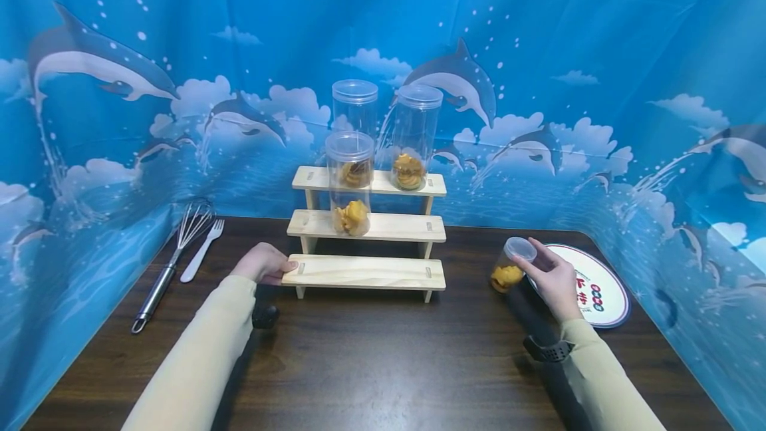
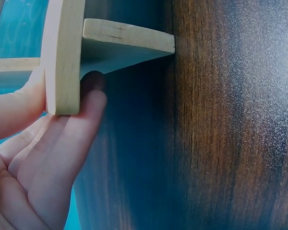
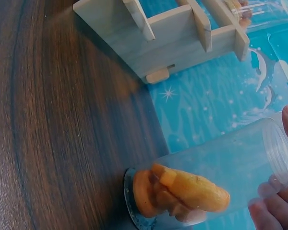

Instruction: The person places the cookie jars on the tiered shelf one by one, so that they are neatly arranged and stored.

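Note:
My left hand (image 1: 262,263) pinches the left end of the lowest step of a pale wooden three-tier stand (image 1: 365,273). In the left wrist view its thumb lies on top of the board (image 2: 63,57) and its fingers are beneath. Toward the right side of the table, my right hand (image 1: 556,279) grips the top of a clear, lidded jar (image 1: 504,263) between thumb and fingers. Golden-brown pastry pieces (image 3: 192,191) lie at the jar's bottom, which is close to the tabletop. A round white plate (image 1: 613,298) with red and blue print is partly behind this hand.
Three more clear jars hold pastries: one on the middle step (image 1: 350,185), two on the top step, including the right one (image 1: 417,132). A whisk (image 1: 170,268) and a white plastic fork (image 1: 202,251) lie at left. A blue dolphin-print curtain (image 1: 269,32) surrounds the dark table (image 1: 371,364).

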`<move>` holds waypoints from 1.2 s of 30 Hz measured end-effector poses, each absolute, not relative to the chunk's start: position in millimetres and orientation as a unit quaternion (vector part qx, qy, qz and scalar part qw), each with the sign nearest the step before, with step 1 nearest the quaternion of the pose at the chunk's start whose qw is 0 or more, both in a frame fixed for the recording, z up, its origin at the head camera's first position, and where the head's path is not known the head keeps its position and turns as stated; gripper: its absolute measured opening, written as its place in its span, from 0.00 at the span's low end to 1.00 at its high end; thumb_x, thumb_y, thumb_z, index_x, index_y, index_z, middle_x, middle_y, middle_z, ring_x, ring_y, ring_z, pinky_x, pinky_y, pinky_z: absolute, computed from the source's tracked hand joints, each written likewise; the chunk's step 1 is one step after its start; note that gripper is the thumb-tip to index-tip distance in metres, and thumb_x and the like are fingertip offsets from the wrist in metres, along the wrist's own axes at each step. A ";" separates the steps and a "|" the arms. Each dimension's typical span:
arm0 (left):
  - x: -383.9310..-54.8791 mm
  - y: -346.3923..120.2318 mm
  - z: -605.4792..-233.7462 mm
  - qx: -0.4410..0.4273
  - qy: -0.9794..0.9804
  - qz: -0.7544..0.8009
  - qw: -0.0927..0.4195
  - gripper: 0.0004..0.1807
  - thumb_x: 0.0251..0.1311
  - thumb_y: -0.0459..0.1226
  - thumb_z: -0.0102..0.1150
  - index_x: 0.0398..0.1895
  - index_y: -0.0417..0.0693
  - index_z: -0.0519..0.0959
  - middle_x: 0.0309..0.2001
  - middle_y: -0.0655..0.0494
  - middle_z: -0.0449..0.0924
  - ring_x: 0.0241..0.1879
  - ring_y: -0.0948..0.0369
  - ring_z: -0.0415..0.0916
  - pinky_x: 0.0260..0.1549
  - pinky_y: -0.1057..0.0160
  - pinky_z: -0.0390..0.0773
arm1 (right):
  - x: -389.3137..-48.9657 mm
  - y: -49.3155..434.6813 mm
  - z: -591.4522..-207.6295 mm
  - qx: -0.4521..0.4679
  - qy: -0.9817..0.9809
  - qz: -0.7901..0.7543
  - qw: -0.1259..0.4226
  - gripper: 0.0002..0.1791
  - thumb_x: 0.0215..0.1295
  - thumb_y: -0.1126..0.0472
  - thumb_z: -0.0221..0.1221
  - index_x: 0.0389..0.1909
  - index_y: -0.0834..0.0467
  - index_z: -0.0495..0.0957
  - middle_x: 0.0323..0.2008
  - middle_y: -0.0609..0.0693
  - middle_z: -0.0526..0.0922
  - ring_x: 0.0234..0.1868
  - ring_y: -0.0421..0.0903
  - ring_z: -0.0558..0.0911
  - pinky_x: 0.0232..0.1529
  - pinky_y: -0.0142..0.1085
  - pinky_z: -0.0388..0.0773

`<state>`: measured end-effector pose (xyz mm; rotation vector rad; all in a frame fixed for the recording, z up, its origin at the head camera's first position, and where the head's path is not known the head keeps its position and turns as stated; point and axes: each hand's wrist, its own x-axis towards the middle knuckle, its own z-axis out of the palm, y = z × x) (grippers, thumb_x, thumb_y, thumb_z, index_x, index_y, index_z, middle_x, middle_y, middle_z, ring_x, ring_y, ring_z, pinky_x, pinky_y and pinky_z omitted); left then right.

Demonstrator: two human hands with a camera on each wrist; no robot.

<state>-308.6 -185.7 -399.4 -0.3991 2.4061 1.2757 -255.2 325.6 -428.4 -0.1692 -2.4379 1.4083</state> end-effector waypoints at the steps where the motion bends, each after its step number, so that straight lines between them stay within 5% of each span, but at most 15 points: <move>1: -308.8 -185.9 -399.3 -0.143 0.857 0.456 0.193 0.20 0.62 0.30 0.58 0.51 0.22 0.72 0.26 0.51 0.77 0.23 0.63 0.76 0.29 0.63 0.83 | -255.4 324.6 -428.3 -0.061 -0.853 0.494 0.159 0.38 0.59 0.44 0.63 0.66 0.58 0.67 0.62 0.58 0.72 0.61 0.56 0.73 0.52 0.24 0.72; 12: -310.4 -187.0 -402.1 -0.148 0.857 0.455 0.189 0.19 0.62 0.31 0.58 0.51 0.22 0.72 0.25 0.51 0.78 0.23 0.63 0.76 0.29 0.64 0.83 | -258.5 302.4 -401.4 -0.085 -0.820 0.536 0.181 0.36 0.59 0.44 0.63 0.66 0.53 0.68 0.62 0.55 0.73 0.61 0.51 0.74 0.53 0.26 0.74; 18: -311.8 -187.0 -402.7 -0.152 0.861 0.447 0.189 0.19 0.62 0.31 0.58 0.51 0.23 0.72 0.28 0.48 0.79 0.25 0.61 0.77 0.30 0.62 0.83 | -263.2 292.1 -387.9 -0.045 -0.815 0.541 0.203 0.34 0.59 0.48 0.64 0.65 0.54 0.69 0.60 0.55 0.74 0.59 0.49 0.76 0.49 0.20 0.73; 36: -310.4 -187.7 -401.7 -0.148 0.859 0.450 0.193 0.19 0.62 0.31 0.58 0.51 0.23 0.72 0.31 0.47 0.78 0.28 0.59 0.77 0.31 0.62 0.83 | -282.0 240.3 -353.1 0.050 -0.789 0.571 0.221 0.31 0.58 0.57 0.67 0.63 0.56 0.71 0.58 0.57 0.76 0.56 0.49 0.78 0.50 0.26 0.76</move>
